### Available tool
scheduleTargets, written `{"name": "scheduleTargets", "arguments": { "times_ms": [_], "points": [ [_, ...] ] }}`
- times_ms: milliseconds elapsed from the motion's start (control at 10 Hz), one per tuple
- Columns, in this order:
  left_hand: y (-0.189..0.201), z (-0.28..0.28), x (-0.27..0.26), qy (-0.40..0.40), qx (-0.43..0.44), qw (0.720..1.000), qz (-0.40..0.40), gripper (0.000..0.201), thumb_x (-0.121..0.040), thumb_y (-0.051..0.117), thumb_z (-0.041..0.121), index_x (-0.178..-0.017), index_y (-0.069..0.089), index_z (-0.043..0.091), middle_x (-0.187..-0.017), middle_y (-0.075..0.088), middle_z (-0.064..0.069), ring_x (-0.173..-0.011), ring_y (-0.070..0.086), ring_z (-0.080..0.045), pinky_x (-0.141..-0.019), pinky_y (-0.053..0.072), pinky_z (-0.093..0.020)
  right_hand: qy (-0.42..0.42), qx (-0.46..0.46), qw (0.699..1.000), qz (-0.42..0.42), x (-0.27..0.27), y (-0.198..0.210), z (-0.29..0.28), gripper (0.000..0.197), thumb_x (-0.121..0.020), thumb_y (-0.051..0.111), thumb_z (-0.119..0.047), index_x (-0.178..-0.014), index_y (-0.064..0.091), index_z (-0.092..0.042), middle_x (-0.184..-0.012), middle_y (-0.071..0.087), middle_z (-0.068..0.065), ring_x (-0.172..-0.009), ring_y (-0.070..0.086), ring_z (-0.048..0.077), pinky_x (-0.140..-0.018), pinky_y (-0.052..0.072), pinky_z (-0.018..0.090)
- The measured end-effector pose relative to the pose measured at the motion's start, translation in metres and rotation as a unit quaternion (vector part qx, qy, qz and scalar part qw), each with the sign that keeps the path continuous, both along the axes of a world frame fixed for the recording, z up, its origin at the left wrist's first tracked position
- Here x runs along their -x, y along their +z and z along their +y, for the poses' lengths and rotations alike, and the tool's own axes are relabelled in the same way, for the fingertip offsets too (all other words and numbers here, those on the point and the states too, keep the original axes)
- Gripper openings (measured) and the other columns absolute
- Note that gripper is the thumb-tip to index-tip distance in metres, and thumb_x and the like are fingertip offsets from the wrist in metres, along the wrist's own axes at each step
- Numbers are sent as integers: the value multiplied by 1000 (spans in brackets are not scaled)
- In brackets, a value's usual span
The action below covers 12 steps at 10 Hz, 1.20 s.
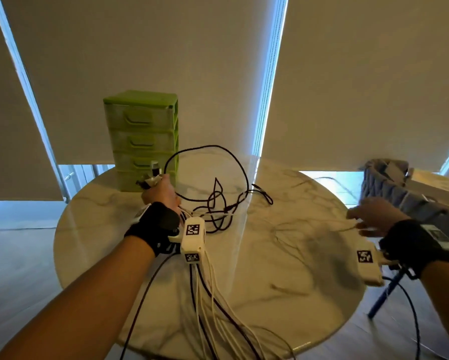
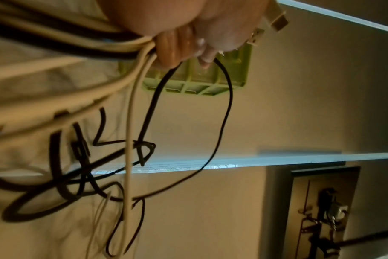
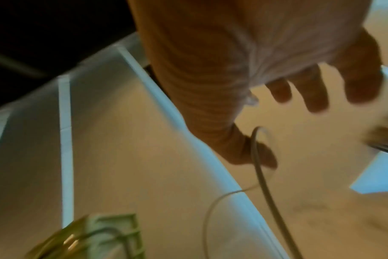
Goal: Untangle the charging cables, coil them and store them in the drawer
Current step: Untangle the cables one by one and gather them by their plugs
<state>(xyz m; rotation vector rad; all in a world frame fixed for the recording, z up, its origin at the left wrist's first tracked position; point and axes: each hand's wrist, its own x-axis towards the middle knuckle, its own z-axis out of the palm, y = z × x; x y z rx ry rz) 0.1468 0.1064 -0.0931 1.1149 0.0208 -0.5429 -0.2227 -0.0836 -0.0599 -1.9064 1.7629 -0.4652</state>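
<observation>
My left hand [image 1: 158, 191] is raised in front of the green drawer unit [image 1: 142, 141] and grips a bundle of cable ends, their plugs sticking up out of the fist. In the left wrist view the left hand [image 2: 188, 35] holds white cable [image 2: 128, 140] and black cable [image 2: 224, 113], both hanging down in loops. The black cable [image 1: 218, 198] lies tangled on the marble table [image 1: 296, 268]. A thin white cable [image 1: 322, 222] stretches from the tangle to my right hand [image 1: 371, 216]. The right hand [image 3: 239, 91] has its fingers spread, and the white cable [image 3: 264, 182] runs over the thumb.
All the drawers of the unit [image 2: 195, 80] are closed. A grey ribbed basket [image 1: 384, 178] stands at the table's right edge, close behind my right hand. A blue chair leg [image 1: 384, 294] shows below it. Several camera leads [image 1: 210, 294] hang from my left wrist across the table's front.
</observation>
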Motion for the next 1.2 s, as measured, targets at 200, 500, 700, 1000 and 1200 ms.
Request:
{"name": "scheduleTargets", "arguments": {
  "times_ms": [200, 500, 700, 1000, 1200],
  "points": [
    [10, -12, 6, 13, -16, 994, -104, 68, -78, 66, 47, -124, 56, -2, -74, 50, 4, -62, 46, -11, -58, 40, -27, 191, 415, 889, -9, -85, 43, 72, 78, -70, 74, -11, -142, 43, -13, -142, 34, 20, -126, 40, 41, -101, 37, 47],
    [21, -2, 11, -65, 19, 995, -75, 22, -100, 51, 25, -114, 62, 12, -42, 33, 10, -31, 28, -4, -34, 25, -13, 279, -49, 955, -89, -209, 13, 67, 18, -97, 51, -19, -94, 63, -6, -92, 63, 10, -87, 61, 23, -72, 51, 29],
    [27, 0, 26, 30, -16, 965, -258, 14, -85, 69, 10, -81, 60, 21, -88, 68, -18, -78, 62, -24, -67, 51, -41, 238, 19, 952, -191, -197, 42, 58, 30, -98, 54, -25, -101, 64, 3, -81, 69, 13, -68, 68, 23, -68, 60, 32],
    [58, -14, 73, -262, -89, 867, -414, 18, -90, 67, 20, -103, 68, 8, -51, 53, 10, -47, 48, -9, -47, 37, -20, 305, 26, 905, -296, -190, 83, 104, 24, -95, 59, -25, -101, 66, -2, -89, 70, 16, -73, 73, 26, -69, 61, 37],
    [68, -3, 69, -332, -113, 822, -450, 12, -89, 67, 13, -100, 69, 10, -56, 58, 14, -50, 55, 5, -54, 49, -10, 301, 33, 862, -406, -179, 73, 110, 13, -96, 57, -22, -93, 68, -16, -102, 68, 10, -90, 70, 26, -76, 59, 34]
  ]
}}
